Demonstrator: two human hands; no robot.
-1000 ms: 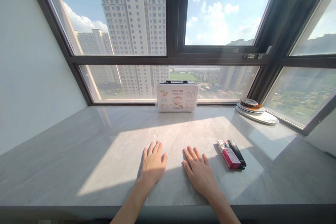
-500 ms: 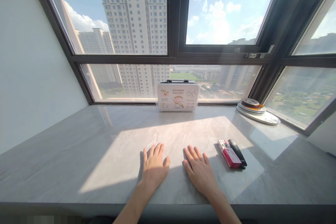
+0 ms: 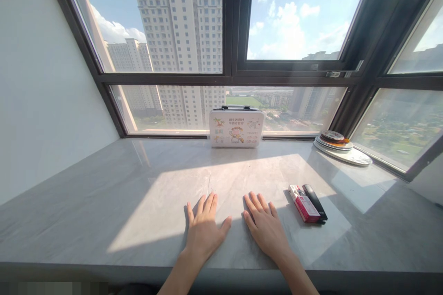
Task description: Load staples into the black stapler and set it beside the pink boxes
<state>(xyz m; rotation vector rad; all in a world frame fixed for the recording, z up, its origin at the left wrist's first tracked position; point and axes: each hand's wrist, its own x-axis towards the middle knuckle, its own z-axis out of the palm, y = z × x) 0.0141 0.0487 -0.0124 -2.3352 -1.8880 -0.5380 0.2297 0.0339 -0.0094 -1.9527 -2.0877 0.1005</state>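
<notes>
My left hand (image 3: 205,228) lies flat, palm down, on the grey stone sill (image 3: 104,193), fingers stretched out and thumb spread. My right hand (image 3: 265,226) rests flat beside it, fingers stretched out, holding nothing. A small red and white box (image 3: 304,203) lies just right of my right hand, with a black slim object (image 3: 314,202) touching its far side. A white tin case (image 3: 236,127) with cartoon print and a black handle stands upright at the back against the window.
A stack of plates (image 3: 341,148) sits at the back right corner. Dark window frames (image 3: 228,73) close off the back and right of the sill, a white wall (image 3: 41,101) the left. The sill's front edge (image 3: 104,271) runs below my wrists.
Both hands stay flat on the sill. The left thumb has spread a little wider. The view has shifted slightly.
</notes>
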